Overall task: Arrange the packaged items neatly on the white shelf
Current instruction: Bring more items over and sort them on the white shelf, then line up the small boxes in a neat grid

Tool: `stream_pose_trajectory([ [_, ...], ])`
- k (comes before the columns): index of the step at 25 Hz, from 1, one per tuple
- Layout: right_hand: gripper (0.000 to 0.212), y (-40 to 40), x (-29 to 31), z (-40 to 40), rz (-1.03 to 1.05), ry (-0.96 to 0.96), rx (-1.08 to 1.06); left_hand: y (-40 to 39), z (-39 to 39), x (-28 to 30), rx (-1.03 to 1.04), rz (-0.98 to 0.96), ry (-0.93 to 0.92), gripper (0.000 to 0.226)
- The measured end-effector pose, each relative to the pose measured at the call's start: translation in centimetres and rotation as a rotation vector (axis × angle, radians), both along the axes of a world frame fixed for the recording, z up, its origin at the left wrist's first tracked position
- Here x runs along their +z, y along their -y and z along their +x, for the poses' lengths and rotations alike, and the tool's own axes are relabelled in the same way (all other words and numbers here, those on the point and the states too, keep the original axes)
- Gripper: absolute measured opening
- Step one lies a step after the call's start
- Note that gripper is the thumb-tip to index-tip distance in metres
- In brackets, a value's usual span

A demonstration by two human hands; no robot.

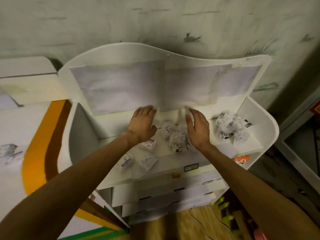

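Observation:
The white shelf (173, 168) stands against the wall, with its top level in front of me. Between my hands sit three clear packets (174, 135) with crinkled contents. My left hand (142, 125) hovers to their left with its fingers straight, holding nothing. My right hand (198, 129) is raised to their right, palm turned inward, fingers straight and empty. Flat white packets (149, 144) lie under and below my left wrist, and a clear packet (148, 161) lies near the front edge. Several clear cups with black labels (230, 127) are grouped at the right end.
An orange packet (241, 160) lies on a lower level at the right. Below the top level come further white tiers (164, 196). A white unit with small boxes (10, 153) stands to the left. The view is blurred.

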State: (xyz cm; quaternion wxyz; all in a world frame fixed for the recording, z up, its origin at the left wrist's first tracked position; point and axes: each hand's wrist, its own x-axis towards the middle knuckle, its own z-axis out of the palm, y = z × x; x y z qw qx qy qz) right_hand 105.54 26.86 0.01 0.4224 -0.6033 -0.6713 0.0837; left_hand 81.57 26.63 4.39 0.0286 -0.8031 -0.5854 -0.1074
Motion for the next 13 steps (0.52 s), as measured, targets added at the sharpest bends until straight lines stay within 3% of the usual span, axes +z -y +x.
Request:
stream_pose_trajectory([
  [6, 0.077, 3.9, 4.7, -10.1, -0.053, 0.249, -0.022, 4.5, -7.7, 6.5, -0.007, 0.061, -0.233, 0.059],
  [13, 0.059, 12.0, 9.5, -27.1, 0.184, 0.195, 0.232, 14.1, -23.7, 10.1, 0.138, 0.210, 0.002, 0.047],
])
